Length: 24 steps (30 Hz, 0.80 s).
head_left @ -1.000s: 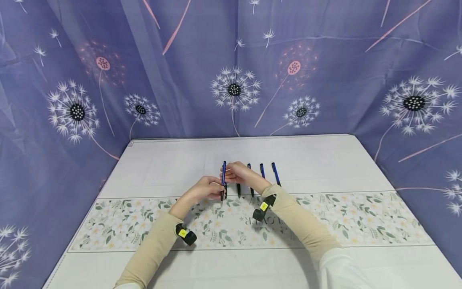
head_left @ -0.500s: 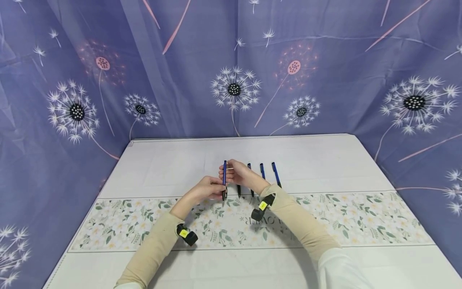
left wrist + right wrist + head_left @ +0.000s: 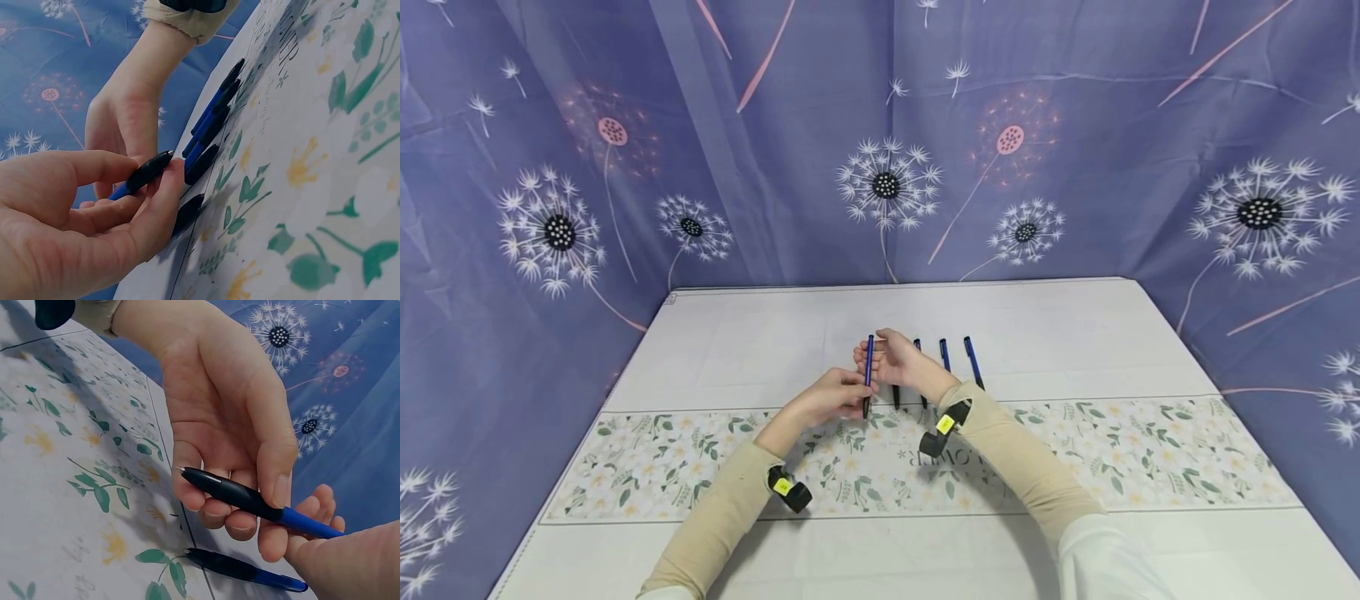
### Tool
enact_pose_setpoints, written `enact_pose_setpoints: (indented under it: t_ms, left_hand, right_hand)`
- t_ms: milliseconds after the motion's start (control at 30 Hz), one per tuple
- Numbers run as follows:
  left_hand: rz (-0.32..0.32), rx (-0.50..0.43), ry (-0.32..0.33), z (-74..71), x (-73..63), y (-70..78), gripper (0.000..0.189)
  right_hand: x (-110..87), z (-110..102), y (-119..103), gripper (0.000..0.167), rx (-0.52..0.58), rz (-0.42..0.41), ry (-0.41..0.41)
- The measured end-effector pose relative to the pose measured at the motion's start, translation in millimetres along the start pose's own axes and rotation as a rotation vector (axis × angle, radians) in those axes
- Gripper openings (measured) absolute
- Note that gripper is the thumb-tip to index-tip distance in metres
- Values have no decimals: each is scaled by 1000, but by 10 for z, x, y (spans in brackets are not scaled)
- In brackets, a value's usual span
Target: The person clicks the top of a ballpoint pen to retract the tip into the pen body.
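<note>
A blue pen [image 3: 869, 367] with a black grip stands out over the table, its nib toward the person. My left hand [image 3: 829, 395] pinches it by the black grip between thumb and fingers; the left wrist view shows the nib [image 3: 169, 154] poking past the fingertips. Close behind the pen's blue end is my right hand [image 3: 901, 360], palm turned toward the pen and fingers loosely extended. In the right wrist view the right hand [image 3: 356, 556] overlaps the blue end. Another blue-and-black pen [image 3: 244, 569] lies on the table just below the held one.
Further pens lie in a row to the right, among them a blue pen [image 3: 973, 362] at the end and a pen [image 3: 945, 354] beside it. The right hand partly covers a nearer pen [image 3: 896, 397]. A floral band [image 3: 1120, 458] crosses the white tablecloth [image 3: 1060, 325].
The pen in my left hand has shifted slightly right and now covers the pen below it. My right hand has turned, showing more palm, with its fingers loosened.
</note>
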<state>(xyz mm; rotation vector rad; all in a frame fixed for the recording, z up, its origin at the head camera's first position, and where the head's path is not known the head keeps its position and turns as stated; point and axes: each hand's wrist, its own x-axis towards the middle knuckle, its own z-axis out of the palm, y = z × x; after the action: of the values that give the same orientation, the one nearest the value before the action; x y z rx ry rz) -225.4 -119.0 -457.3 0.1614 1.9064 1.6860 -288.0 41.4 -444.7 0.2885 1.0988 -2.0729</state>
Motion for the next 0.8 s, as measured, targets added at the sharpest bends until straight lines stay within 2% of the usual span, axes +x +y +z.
enact_pose_setpoints:
  t_ms: [400,800]
  left_hand:
    - [13,-56,-81,47,-38,11,36]
    - [26,-73,-115,68,-46,-7,37]
  right_hand:
    - [-10,-34,1,47,97,77,-60]
    - [-10,-48,14,44,94,107,-64]
